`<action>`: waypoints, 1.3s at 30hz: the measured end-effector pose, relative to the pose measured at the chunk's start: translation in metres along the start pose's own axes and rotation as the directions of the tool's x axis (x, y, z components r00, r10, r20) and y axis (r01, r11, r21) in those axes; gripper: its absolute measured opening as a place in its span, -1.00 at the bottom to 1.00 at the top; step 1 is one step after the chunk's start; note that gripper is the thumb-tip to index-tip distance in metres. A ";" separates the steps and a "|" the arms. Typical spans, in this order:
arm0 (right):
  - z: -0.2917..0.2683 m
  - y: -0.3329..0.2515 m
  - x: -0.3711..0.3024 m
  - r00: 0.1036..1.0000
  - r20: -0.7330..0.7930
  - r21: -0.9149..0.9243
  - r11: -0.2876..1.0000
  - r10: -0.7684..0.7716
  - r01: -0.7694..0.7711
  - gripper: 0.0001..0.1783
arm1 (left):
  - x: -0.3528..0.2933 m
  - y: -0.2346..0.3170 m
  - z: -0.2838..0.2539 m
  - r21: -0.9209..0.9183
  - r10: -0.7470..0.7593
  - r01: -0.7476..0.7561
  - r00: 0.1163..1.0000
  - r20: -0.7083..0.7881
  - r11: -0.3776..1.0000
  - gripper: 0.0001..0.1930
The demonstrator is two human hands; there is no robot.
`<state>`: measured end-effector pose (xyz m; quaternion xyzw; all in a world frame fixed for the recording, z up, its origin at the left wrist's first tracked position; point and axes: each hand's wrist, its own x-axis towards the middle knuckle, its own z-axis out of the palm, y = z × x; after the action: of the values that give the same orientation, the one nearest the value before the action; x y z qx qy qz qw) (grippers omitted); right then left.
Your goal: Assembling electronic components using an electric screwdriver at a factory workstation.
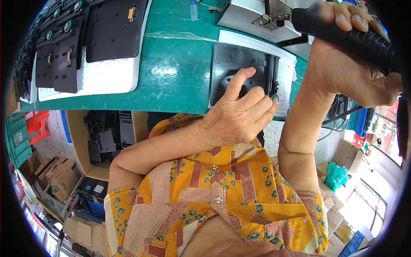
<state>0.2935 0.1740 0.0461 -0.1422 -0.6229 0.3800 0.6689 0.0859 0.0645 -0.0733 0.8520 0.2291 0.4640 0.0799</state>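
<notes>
Head view: your right hand point(340, 70) grasps the black screwdriver point(353, 40), pointing left, up and right of the black panel point(224, 64), where your nearer left hand point(242, 109) curls, its grip unclear.

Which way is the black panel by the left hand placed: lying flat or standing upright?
Lying flat: the black panel shows its broad face upward on the white sheet, beneath the left hand.

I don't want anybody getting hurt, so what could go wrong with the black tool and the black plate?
The right hand holds the black tool with its tip by the silver box, so it might slip or bump the metal there. The left hand is over the black plate; pushing might slide it on the white foam.
</notes>
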 end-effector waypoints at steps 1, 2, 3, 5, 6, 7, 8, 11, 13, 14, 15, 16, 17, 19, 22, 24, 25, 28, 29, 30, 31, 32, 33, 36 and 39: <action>-0.004 -0.001 0.000 1.000 -0.007 0.000 1.000 -0.002 0.002 -0.14 | 0.000 0.000 0.000 0.001 0.006 -0.006 1.000 -0.004 1.000 -0.71; -0.005 -0.001 0.000 1.000 -0.014 -0.001 1.000 -0.004 0.004 -0.15 | 0.000 0.001 0.000 -0.003 0.007 -0.007 1.000 -0.004 1.000 -0.71; -0.008 -0.003 -0.001 1.000 -0.022 -0.002 1.000 -0.005 0.005 -0.15 | 0.000 0.002 0.000 -0.004 0.004 -0.004 1.000 0.002 1.000 -0.71; 0.000 -0.012 -0.006 0.999 -0.035 0.006 1.000 -0.005 0.006 -0.16 | -0.001 0.001 0.000 0.002 -0.005 0.005 1.000 0.009 1.000 -0.70; 0.005 -0.008 -0.008 0.999 -0.043 0.008 1.000 -0.003 0.004 -0.17 | -0.003 0.001 0.001 0.008 -0.005 0.005 1.000 0.000 1.000 -0.70; 0.009 -0.013 -0.012 0.998 -0.056 0.001 1.000 0.000 0.001 -0.18 | -0.002 0.001 0.001 0.005 -0.002 0.002 1.000 -0.007 1.000 -0.69; 0.022 -0.011 -0.017 0.998 -0.070 -0.007 1.000 0.004 -0.005 -0.18 | -0.001 0.001 0.001 -0.010 -0.003 0.003 1.000 -0.003 1.000 -0.69; 0.030 -0.031 -0.036 0.992 -0.118 -0.031 0.998 0.042 -0.046 -0.20 | 0.000 -0.001 0.002 0.047 0.015 -0.014 1.000 -0.016 0.999 -0.66; 0.031 -0.038 -0.048 0.985 -0.156 -0.046 0.996 0.070 -0.079 -0.21 | 0.001 -0.001 0.002 0.051 0.001 0.000 1.000 -0.026 0.999 -0.67; 0.032 -0.044 -0.054 0.981 -0.175 -0.053 0.994 0.082 -0.093 -0.22 | 0.001 -0.001 0.003 0.056 0.000 0.003 0.999 -0.040 0.998 -0.67; 0.029 -0.049 -0.059 0.976 -0.195 -0.058 0.993 0.094 -0.107 -0.22 | 0.001 -0.001 0.004 0.038 -0.010 0.011 0.999 -0.031 0.999 -0.67; 0.028 -0.055 -0.065 0.972 -0.214 -0.061 0.991 0.102 -0.117 -0.23 | 0.002 -0.002 0.005 0.046 -0.001 0.003 0.999 -0.041 0.999 -0.68; 0.028 -0.056 -0.069 0.967 -0.232 -0.062 0.990 0.109 -0.127 -0.23 | 0.002 -0.003 0.006 0.056 0.008 -0.005 0.999 -0.052 0.998 -0.68; 0.027 -0.058 -0.077 0.957 -0.264 -0.058 0.988 0.122 -0.142 -0.24 | 0.001 -0.006 0.009 0.058 0.014 -0.010 0.998 -0.066 0.998 -0.68; 0.019 -0.064 -0.089 0.943 -0.306 -0.047 0.987 0.133 -0.155 -0.26 | -0.002 -0.007 0.014 0.071 0.026 -0.019 0.995 -0.099 0.997 -0.67; 0.032 -0.060 -0.094 0.934 -0.330 -0.042 0.987 0.133 -0.155 -0.27 | -0.001 -0.007 0.014 0.073 0.035 -0.028 0.994 -0.104 0.997 -0.67; 0.041 -0.058 -0.097 0.931 -0.339 -0.037 0.987 0.135 -0.157 -0.27 | 0.005 -0.005 0.003 0.072 0.032 -0.025 0.995 -0.099 0.997 -0.67; 0.037 -0.058 -0.100 0.923 -0.361 -0.025 0.988 0.133 -0.153 -0.29 | 0.022 0.000 -0.027 0.006 -0.069 0.069 0.984 0.162 0.998 -0.81; 0.035 -0.059 -0.101 0.921 -0.366 -0.020 0.988 0.133 -0.151 -0.29 | 0.017 0.001 -0.023 0.047 -0.038 0.030 0.985 0.171 0.998 -0.79; 0.035 -0.059 -0.101 0.919 -0.371 -0.015 0.989 0.133 -0.149 -0.30 | 0.014 0.002 -0.021 0.087 -0.007 -0.009 0.984 0.180 0.996 -0.76; 0.035 -0.059 -0.101 0.919 -0.371 -0.013 0.989 0.134 -0.150 -0.30 | 0.014 0.002 -0.021 0.088 -0.008 -0.008 0.983 0.181 0.996 -0.76; 0.035 -0.060 -0.101 0.928 -0.347 -0.010 0.988 0.139 -0.152 -0.30 | 0.014 0.002 -0.021 0.095 -0.003 -0.014 0.984 0.176 0.995 -0.77; 0.034 -0.060 -0.101 0.936 -0.322 -0.007 0.988 0.144 -0.154 -0.29 | 0.014 0.002 -0.021 0.101 0.002 -0.019 0.985 0.171 0.995 -0.77; 0.030 -0.058 -0.102 0.941 -0.313 -0.018 0.989 0.131 -0.144 -0.29 | 0.014 0.001 -0.021 0.071 -0.023 0.011 0.983 0.182 0.997 -0.77; 0.029 -0.056 -0.101 0.949 -0.281 -0.019 0.988 0.142 -0.153 -0.28 | 0.013 0.002 -0.022 0.064 -0.025 0.014 0.983 0.179 0.998 -0.76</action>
<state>0.2909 0.0594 0.0155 -0.2542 -0.5177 0.3923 0.7166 0.0747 0.0677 -0.0506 0.8902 0.2438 0.3768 0.0781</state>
